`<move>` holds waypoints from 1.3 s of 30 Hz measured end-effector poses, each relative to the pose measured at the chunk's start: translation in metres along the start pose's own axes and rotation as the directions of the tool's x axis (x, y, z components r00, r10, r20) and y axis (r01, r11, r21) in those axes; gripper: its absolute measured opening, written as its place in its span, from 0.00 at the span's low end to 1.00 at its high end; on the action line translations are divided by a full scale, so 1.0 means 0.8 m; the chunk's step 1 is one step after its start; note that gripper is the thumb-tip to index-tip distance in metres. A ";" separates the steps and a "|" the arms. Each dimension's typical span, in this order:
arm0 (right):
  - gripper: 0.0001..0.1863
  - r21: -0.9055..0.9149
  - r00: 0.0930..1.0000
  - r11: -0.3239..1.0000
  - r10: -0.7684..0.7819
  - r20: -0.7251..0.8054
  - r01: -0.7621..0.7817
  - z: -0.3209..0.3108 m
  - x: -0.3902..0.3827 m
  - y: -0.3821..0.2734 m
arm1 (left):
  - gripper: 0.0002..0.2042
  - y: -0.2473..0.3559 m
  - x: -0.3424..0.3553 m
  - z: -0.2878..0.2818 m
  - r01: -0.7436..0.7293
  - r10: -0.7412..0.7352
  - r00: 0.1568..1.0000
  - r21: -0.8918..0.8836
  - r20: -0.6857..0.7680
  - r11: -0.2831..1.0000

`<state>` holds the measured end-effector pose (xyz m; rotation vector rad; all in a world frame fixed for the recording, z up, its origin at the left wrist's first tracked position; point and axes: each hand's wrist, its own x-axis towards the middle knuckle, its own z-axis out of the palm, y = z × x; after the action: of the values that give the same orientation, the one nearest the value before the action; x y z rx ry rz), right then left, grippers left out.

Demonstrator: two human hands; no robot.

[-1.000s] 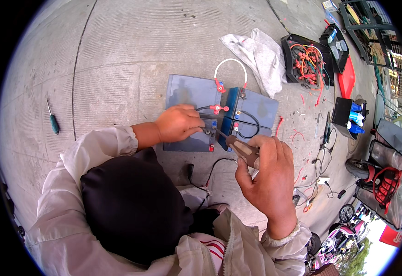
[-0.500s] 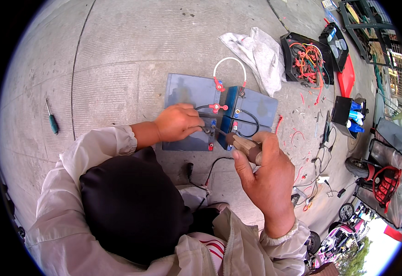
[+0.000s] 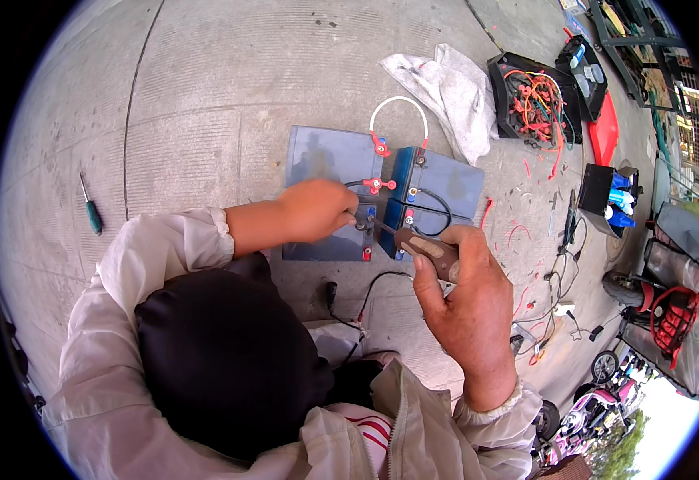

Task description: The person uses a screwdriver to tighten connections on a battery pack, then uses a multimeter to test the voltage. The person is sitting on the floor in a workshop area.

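Four-sided grey-blue batteries lie in a group on the ground: one at the far left (image 3: 329, 152), one at the far right (image 3: 453, 182), one at the near left (image 3: 321, 248) and one at the near right (image 3: 449, 222). My left hand (image 3: 321, 210) is closed over the near left battery, fingertips pinching the end of a short black cable (image 3: 353, 184) beside its terminal. That cable runs from a red-covered terminal (image 3: 376, 185) on the far left battery. In my right hand (image 3: 473, 300) is a screwdriver (image 3: 433, 251) with a brown handle, its shaft pointing at the same near left terminal.
A white cable (image 3: 400, 99) arches between the two far batteries. Beyond lie a grey cloth (image 3: 449, 100) and a black box of tangled wires (image 3: 535, 108). A green-handled screwdriver (image 3: 92, 214) rests at left. Cable scraps, tools and a black bottle box (image 3: 597, 192) sit at right.
My left hand has rolled slightly, its fingertips staying by the terminal. The screwdriver handle has turned and shows more of its length as my right fingers shift on it.
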<state>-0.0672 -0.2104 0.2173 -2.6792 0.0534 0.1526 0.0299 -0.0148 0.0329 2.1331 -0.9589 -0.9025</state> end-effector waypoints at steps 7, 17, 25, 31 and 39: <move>0.18 0.004 0.999 0.999 0.040 0.030 -0.041 -0.002 0.002 -0.002 | 0.09 0.026 0.028 -0.027 0.152 -0.183 0.963 0.162 0.197 0.975; 0.22 -0.085 0.985 0.983 -0.168 -0.041 0.164 0.010 0.001 -0.004 | 0.11 0.060 0.057 -0.037 0.238 -0.373 0.882 0.411 0.288 0.880; 0.22 -0.079 0.993 0.990 -0.119 0.009 0.119 0.005 -0.005 -0.011 | 0.08 0.034 0.027 -0.031 0.112 -0.194 0.945 0.296 0.264 0.949; 0.20 0.017 1.000 1.000 -0.008 0.025 0.008 -0.004 0.003 -0.020 | 0.05 0.015 0.017 -0.024 0.095 -0.128 0.963 0.146 0.236 0.985; 0.21 0.044 0.995 0.997 -0.071 0.063 0.068 -0.007 0.004 -0.018 | 0.04 0.004 0.012 -0.019 0.089 -0.101 0.975 0.070 0.199 0.994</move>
<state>-0.0624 -0.2001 0.2285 -2.6279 -0.0565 0.2139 0.0449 -0.0203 0.0408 2.1847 -1.0015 -1.1702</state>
